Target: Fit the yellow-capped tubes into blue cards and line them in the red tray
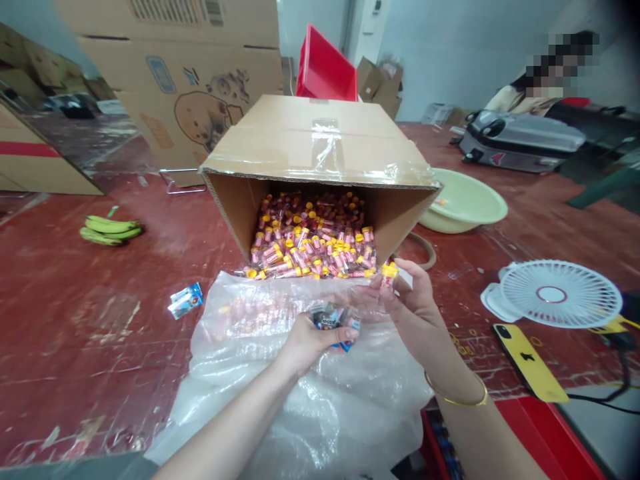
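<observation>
My left hand (pixel 313 343) is closed around several small blue and dark packets (pixel 337 323), over a sheet of translucent plastic (pixel 280 393). To its right, my right hand (pixel 413 310) pinches a small clear tube with a yellow cap and pink label (pixel 389 275), close to the box's lower right corner. The cardboard box (pixel 310 140) lies on its side with its mouth facing me. Inside is a heap of similar yellow-capped tubes (pixel 315 240), reaching the plastic sheet at the opening. Two blue-and-white packets (pixel 185 300) lie on the red table, left of the sheet.
Bananas (pixel 111 230) lie at left. A pale green basin (pixel 465 200) stands right of the box; a white fan (pixel 555 293) and yellow phone (pixel 530 363) lie nearer me. Behind are a red crate (pixel 327 67), a grey suitcase (pixel 525 140) and a person (pixel 525 97).
</observation>
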`<state>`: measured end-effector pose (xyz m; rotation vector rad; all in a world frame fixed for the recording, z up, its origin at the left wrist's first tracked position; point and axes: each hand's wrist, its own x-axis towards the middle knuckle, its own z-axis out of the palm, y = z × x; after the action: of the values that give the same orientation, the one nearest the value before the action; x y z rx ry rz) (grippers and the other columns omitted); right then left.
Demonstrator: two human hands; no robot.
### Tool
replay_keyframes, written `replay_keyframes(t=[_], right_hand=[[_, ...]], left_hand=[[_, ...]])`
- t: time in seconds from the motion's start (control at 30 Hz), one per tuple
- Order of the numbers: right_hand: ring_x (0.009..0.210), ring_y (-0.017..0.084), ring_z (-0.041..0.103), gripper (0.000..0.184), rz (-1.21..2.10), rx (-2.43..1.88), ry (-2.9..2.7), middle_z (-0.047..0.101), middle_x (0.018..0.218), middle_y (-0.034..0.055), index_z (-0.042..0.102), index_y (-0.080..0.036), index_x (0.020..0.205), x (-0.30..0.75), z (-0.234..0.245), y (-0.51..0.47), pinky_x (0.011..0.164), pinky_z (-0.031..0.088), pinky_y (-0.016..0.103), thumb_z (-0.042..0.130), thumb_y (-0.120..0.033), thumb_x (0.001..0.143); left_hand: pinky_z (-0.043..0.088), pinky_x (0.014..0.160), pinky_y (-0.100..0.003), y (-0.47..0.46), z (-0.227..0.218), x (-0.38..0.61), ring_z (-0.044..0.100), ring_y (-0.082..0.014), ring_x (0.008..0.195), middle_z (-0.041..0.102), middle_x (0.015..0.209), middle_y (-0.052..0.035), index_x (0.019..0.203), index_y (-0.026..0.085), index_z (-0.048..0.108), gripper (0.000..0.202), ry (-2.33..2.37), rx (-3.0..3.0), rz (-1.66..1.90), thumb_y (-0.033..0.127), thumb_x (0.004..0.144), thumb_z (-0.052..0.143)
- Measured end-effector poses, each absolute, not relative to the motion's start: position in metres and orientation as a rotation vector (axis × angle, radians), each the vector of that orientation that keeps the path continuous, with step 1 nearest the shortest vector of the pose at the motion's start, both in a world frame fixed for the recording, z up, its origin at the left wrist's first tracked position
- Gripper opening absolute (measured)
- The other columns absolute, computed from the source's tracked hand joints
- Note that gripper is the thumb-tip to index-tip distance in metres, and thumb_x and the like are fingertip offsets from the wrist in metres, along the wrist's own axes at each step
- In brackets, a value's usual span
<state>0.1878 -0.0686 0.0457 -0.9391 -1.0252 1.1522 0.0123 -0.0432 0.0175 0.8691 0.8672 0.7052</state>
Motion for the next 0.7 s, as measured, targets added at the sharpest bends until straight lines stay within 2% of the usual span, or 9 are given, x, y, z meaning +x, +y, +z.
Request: replay_keyframes(t=[0.17, 0.3, 0.4, 0.47, 0.53, 0.63, 0.7], right_hand=[[0.098, 0.015, 0.062, 0.024, 1.013, -0.916, -1.260, 0.058, 0.097, -0.0008, 0.048, -0.031, 0.103, 0.181, 0.052, -0.065, 0.085, 0.053, 0.032, 0.064, -0.023, 0.087], [0.086, 0.014, 0.063, 0.023, 1.125, -0.964, -1.276, 0.060, 0.092, -0.0003, 0.047, -0.028, 0.097, 0.177, 0.048, -0.062, 0.072, 0.053, 0.028, 0.067, -0.026, 0.085], [0.073, 0.014, 0.062, 0.024, 1.231, -1.018, -1.183, 0.062, 0.082, -0.0013, 0.048, -0.026, 0.092, 0.178, 0.042, -0.062, 0.065, 0.052, 0.028, 0.068, -0.036, 0.083], [0.073, 0.014, 0.062, 0.024, 1.238, -1.036, -1.139, 0.064, 0.081, -0.0010, 0.049, -0.026, 0.091, 0.181, 0.037, -0.062, 0.065, 0.052, 0.027, 0.067, -0.039, 0.083], [0.073, 0.013, 0.062, 0.022, 1.196, -1.050, -1.127, 0.065, 0.080, -0.0011, 0.052, -0.025, 0.090, 0.184, 0.032, -0.064, 0.066, 0.051, 0.026, 0.068, -0.038, 0.083], [0.082, 0.014, 0.062, 0.018, 1.118, -1.082, -1.157, 0.065, 0.090, 0.0013, 0.057, -0.024, 0.088, 0.186, 0.024, -0.073, 0.074, 0.052, 0.028, 0.065, -0.039, 0.085], [0.097, 0.019, 0.061, 0.027, 1.090, -1.104, -1.239, 0.062, 0.107, 0.0045, 0.057, -0.025, 0.098, 0.183, 0.021, -0.082, 0.084, 0.051, 0.033, 0.068, -0.042, 0.081]], left_hand=[[0.049, 0.052, -0.023, -0.042, 0.020, 0.012, 0.055, -0.0107, 0.053, 0.061, 0.063, 0.0016, 0.080, 0.014, 0.070, 0.033, 0.833, 0.938, 0.740, 0.029, 0.056, 0.087], [0.050, 0.053, -0.024, -0.043, 0.019, 0.012, 0.059, -0.0124, 0.055, 0.065, 0.064, -0.0008, 0.080, 0.014, 0.070, 0.029, 0.837, 0.935, 0.722, 0.030, 0.060, 0.085], [0.054, 0.056, -0.028, -0.047, 0.023, 0.012, 0.067, -0.0195, 0.067, 0.071, 0.078, -0.0066, 0.093, 0.015, 0.069, 0.039, 0.788, 0.774, 0.664, 0.032, 0.062, 0.085], [0.057, 0.059, -0.033, -0.049, 0.027, 0.013, 0.070, -0.0244, 0.077, 0.073, 0.088, -0.0104, 0.104, 0.016, 0.066, 0.048, 0.761, 0.651, 0.612, 0.031, 0.063, 0.084], [0.058, 0.060, -0.035, -0.050, 0.029, 0.014, 0.070, -0.0268, 0.080, 0.073, 0.092, -0.0132, 0.107, 0.015, 0.064, 0.050, 0.754, 0.575, 0.573, 0.030, 0.064, 0.084], [0.059, 0.061, -0.036, -0.049, 0.030, 0.019, 0.070, -0.0270, 0.081, 0.072, 0.100, -0.0150, 0.107, 0.014, 0.065, 0.049, 0.775, 0.517, 0.581, 0.026, 0.063, 0.084], [0.059, 0.063, -0.034, -0.049, 0.030, 0.024, 0.070, -0.0248, 0.081, 0.071, 0.105, -0.0155, 0.104, 0.013, 0.067, 0.045, 0.780, 0.489, 0.606, 0.025, 0.064, 0.083]])
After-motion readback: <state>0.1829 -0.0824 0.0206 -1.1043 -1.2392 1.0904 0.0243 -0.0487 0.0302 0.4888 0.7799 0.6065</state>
